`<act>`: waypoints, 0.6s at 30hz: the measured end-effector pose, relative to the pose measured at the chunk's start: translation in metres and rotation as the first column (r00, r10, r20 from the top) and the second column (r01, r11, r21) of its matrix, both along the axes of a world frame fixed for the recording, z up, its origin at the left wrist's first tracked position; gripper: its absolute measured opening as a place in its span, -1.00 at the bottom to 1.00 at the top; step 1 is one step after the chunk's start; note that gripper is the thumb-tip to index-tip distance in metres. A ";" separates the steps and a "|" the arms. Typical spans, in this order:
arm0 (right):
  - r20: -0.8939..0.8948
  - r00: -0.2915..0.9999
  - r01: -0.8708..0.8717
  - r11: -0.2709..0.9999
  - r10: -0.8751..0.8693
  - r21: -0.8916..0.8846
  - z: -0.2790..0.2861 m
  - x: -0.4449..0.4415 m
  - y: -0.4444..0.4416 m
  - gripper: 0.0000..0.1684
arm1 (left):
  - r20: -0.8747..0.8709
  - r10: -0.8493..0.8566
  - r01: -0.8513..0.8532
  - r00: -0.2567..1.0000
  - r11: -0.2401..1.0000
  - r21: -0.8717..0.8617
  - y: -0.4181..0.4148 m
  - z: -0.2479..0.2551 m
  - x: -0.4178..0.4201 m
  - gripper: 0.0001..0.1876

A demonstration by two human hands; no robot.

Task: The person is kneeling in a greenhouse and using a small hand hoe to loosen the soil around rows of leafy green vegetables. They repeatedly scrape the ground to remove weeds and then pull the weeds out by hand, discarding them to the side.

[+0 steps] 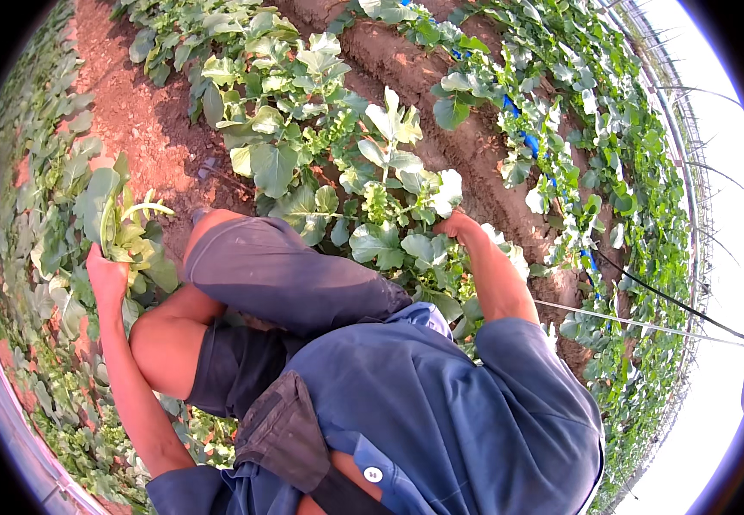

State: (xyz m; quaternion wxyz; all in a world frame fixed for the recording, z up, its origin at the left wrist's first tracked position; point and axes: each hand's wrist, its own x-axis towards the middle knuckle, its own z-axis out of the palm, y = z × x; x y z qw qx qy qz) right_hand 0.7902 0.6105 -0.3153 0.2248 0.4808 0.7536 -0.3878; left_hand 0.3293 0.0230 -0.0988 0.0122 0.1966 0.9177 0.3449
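My left hand (109,270) is closed around a bunch of picked leaves (132,238) with broad green blades. Pale stalks (148,207) stick out of the bunch toward the right. On the other side, my right hand (457,226) reaches into a row of leafy green plants (372,241), just below a sunlit pale leaf (448,193). Its fingers are curled and partly hidden by foliage, so I cannot tell whether it grips a stem. My bent knee (236,248) lies between the two hands, against the plant row.
Reddish bare soil (146,122) runs along the row's left, and a soil furrow (410,77) along its right. More leafy rows grow at left and right, with blue strips (529,143) among the right-hand plants. A white cord (636,325) and a dark cord (668,296) stretch at right.
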 end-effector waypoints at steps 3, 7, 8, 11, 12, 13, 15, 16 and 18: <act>-0.071 0.977 0.188 0.972 -0.200 -0.144 0.106 -0.060 -0.054 -0.70 | -0.056 0.053 -0.056 0.997 0.996 -0.064 -0.033 0.008 -0.001 -0.73; 0.039 0.922 0.386 0.922 -0.386 -0.015 0.074 0.028 0.017 -0.77 | -0.062 -0.012 0.010 0.998 0.999 -0.042 -0.012 -0.009 -0.009 -0.71; 0.010 0.898 0.439 0.898 -0.439 -0.012 0.069 0.054 0.033 -0.67 | -0.051 -0.012 0.010 0.999 0.999 -0.038 -0.007 -0.011 -0.009 -0.70; 0.001 0.909 0.411 0.899 -0.416 0.153 0.077 0.080 0.043 -0.59 | -0.043 -0.003 0.000 0.999 0.999 -0.054 -0.010 -0.008 -0.011 -0.69; 0.011 0.913 0.399 0.901 -0.407 0.173 0.086 0.087 0.045 -0.62 | -0.042 -0.002 -0.001 0.999 0.998 -0.058 -0.012 -0.008 -0.011 -0.69; 0.022 0.917 0.388 0.901 -0.399 0.194 0.093 0.093 0.045 -0.65 | -0.043 -0.006 0.004 0.999 0.999 -0.049 -0.016 -0.011 -0.013 -0.69; -0.168 0.808 0.568 0.822 -0.565 -0.033 0.108 0.104 0.025 -0.65 | -0.047 -0.010 0.008 0.999 0.999 -0.034 -0.028 -0.017 -0.019 -0.70; -0.242 0.721 0.633 0.759 -0.650 -0.152 0.123 0.105 0.014 -0.63 | -0.025 -0.027 0.026 0.999 0.999 -0.019 -0.026 -0.015 -0.018 -0.70; -0.308 0.737 0.624 0.781 -0.602 -0.032 0.138 0.103 0.007 -0.64 | -0.012 -0.019 0.019 1.000 1.000 0.007 -0.022 -0.015 -0.017 -0.70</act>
